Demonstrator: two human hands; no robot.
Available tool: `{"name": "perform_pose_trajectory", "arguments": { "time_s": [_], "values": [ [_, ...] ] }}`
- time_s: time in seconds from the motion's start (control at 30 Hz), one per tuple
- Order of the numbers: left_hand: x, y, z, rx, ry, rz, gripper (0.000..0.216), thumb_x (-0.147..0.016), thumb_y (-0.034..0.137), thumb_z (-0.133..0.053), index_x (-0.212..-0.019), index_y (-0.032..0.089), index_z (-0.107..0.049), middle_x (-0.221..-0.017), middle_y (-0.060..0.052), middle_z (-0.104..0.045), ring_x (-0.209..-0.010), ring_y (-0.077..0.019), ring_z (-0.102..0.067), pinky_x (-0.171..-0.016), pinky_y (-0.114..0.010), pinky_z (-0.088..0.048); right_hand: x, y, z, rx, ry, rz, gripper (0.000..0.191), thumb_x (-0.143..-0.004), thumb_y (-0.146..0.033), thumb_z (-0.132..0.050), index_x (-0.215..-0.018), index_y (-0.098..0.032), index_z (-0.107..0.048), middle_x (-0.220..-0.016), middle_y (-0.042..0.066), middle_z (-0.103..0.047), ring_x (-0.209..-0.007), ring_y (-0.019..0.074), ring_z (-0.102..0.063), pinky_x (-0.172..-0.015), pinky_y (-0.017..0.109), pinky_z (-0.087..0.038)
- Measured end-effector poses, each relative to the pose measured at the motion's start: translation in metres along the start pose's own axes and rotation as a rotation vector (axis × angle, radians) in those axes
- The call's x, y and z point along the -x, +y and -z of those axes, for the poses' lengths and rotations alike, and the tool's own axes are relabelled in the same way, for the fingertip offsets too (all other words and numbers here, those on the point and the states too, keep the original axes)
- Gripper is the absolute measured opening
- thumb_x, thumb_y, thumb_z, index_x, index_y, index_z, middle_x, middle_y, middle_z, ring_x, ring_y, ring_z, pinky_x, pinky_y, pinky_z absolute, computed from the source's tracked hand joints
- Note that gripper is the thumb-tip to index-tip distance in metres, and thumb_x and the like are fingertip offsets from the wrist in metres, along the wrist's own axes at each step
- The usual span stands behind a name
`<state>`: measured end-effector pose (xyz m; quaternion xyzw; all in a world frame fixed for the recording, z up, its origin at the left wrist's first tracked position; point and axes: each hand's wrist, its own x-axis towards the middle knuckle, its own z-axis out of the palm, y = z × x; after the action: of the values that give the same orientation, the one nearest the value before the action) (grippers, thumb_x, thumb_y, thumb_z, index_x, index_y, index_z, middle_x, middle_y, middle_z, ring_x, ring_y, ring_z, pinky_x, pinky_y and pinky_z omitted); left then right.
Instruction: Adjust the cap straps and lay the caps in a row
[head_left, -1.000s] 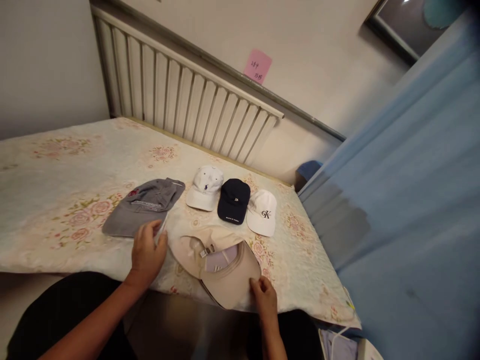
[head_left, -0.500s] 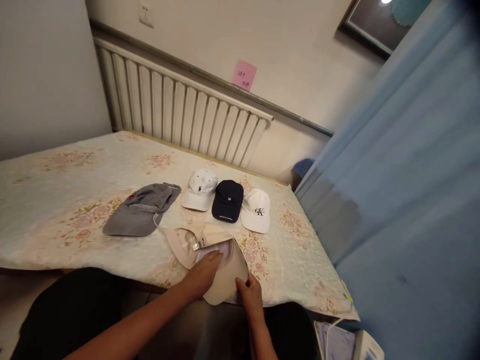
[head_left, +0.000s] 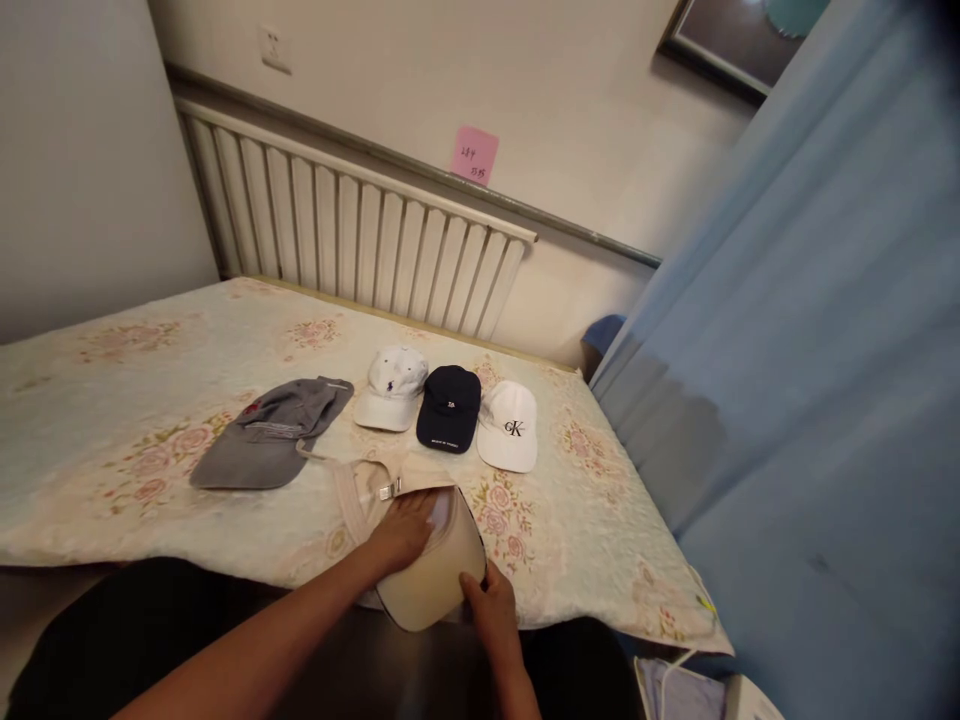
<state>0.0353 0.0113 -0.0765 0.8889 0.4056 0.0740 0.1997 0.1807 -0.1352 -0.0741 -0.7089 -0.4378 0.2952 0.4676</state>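
Note:
A beige cap lies upside down at the near edge of the bed, its strap and metal buckle on the left side. My left hand lies flat inside the cap's crown with fingers stretched out, pressing on the lining. My right hand pinches the cap's brim at its lower right edge. A grey cap lies flat to the left. Beyond it, a white cap, a navy cap and a white cap with a black logo sit in a row.
The bed carries a pale floral cover. A white radiator runs along the wall behind, with a pink note above it. A blue curtain hangs at the right. A small white thing lies on the floor.
My left hand went from the bed beside the grey cap into the beige cap's crown. The right hand stayed on the brim. The view tilted slightly up.

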Motion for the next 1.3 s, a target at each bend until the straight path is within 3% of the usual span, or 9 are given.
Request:
{"name": "perform_pose_trajectory", "arguments": {
  "time_s": [0.2,0.33,0.43,0.67,0.83,1.07,1.2,1.3],
  "values": [
    [0.006,-0.006,0.002,-0.060,0.076,0.018,0.059,-0.089,0.035,-0.039,-0.144,0.015,-0.035,-0.147,-0.015,-0.040,-0.137,-0.0286,-0.034,-0.111,-0.047,-0.024,-0.001,0.003,-0.001,0.032,-0.013,-0.006,0.022,-0.073,-0.030,-0.055,-0.082,-0.017,-0.069,-0.070,0.004,-0.067,-0.066,0.0204,-0.054,-0.064,0.030,-0.040],
    [0.010,-0.011,0.002,-0.087,0.134,0.036,0.059,-0.088,0.031,-0.041,-0.144,0.013,-0.035,-0.143,-0.016,-0.046,-0.134,-0.0293,-0.039,-0.110,-0.045,-0.026,-0.002,0.008,-0.003,0.095,0.039,-0.018,0.018,-0.072,-0.033,-0.055,-0.061,-0.019,-0.056,-0.054,-0.004,-0.047,-0.057,0.0150,-0.041,-0.057,0.027,-0.032],
    [0.012,-0.017,0.001,-0.096,0.168,0.054,0.059,-0.090,0.032,-0.039,-0.145,0.013,-0.032,-0.146,-0.016,-0.042,-0.136,-0.0288,-0.035,-0.111,-0.045,-0.025,0.000,0.008,-0.005,0.087,0.021,-0.018,0.023,-0.072,-0.033,-0.055,-0.055,-0.021,-0.044,-0.052,-0.007,-0.035,-0.055,0.0126,-0.035,-0.055,0.025,-0.028],
    [0.019,-0.029,-0.003,-0.061,0.276,0.039,0.056,-0.091,0.033,-0.039,-0.143,0.010,-0.035,-0.150,-0.015,-0.036,-0.139,-0.0260,-0.029,-0.114,-0.043,-0.023,0.012,0.002,-0.027,-0.040,-0.055,-0.043,0.013,-0.070,-0.029,-0.058,-0.065,-0.017,-0.058,-0.055,-0.005,-0.045,-0.055,0.0126,-0.040,-0.053,0.024,-0.032],
    [0.021,-0.037,-0.005,0.044,0.380,-0.022,0.052,-0.091,0.028,-0.039,-0.139,0.007,-0.039,-0.145,-0.018,-0.042,-0.137,-0.0262,-0.034,-0.113,-0.044,-0.028,0.016,-0.017,-0.042,-0.216,-0.111,-0.114,0.024,-0.075,-0.037,-0.054,-0.075,-0.014,-0.062,-0.058,0.000,-0.056,-0.053,0.0151,-0.049,-0.049,0.025,-0.037],
    [0.023,-0.045,0.004,0.101,0.509,-0.083,0.044,-0.091,0.019,-0.034,-0.133,0.009,-0.043,-0.138,-0.018,-0.048,-0.131,-0.0242,-0.042,-0.108,-0.043,-0.038,0.015,-0.079,-0.040,0.151,0.004,0.262,0.023,-0.084,-0.028,-0.045,-0.069,-0.018,-0.058,-0.062,-0.001,-0.056,-0.060,0.0135,-0.049,-0.055,0.023,-0.034],
    [0.030,-0.049,0.004,0.077,0.514,-0.087,0.037,-0.090,0.017,-0.035,-0.122,0.010,-0.052,-0.120,-0.015,-0.062,-0.113,-0.0245,-0.058,-0.095,-0.040,-0.049,0.016,-0.101,-0.038,0.338,0.043,0.381,0.024,-0.087,-0.027,-0.043,-0.065,-0.019,-0.051,-0.057,-0.003,-0.051,-0.055,0.0115,-0.045,-0.053,0.023,-0.030],
    [0.035,-0.051,0.001,0.034,0.516,-0.077,0.036,-0.088,0.015,-0.037,-0.119,0.009,-0.054,-0.117,-0.016,-0.063,-0.110,-0.0268,-0.059,-0.095,-0.044,-0.048,0.019,-0.109,-0.036,0.422,0.053,0.453,0.024,-0.088,-0.024,-0.042,-0.065,-0.019,-0.049,-0.056,-0.004,-0.050,-0.054,0.0112,-0.046,-0.053,0.023,-0.028]
  ]
}}
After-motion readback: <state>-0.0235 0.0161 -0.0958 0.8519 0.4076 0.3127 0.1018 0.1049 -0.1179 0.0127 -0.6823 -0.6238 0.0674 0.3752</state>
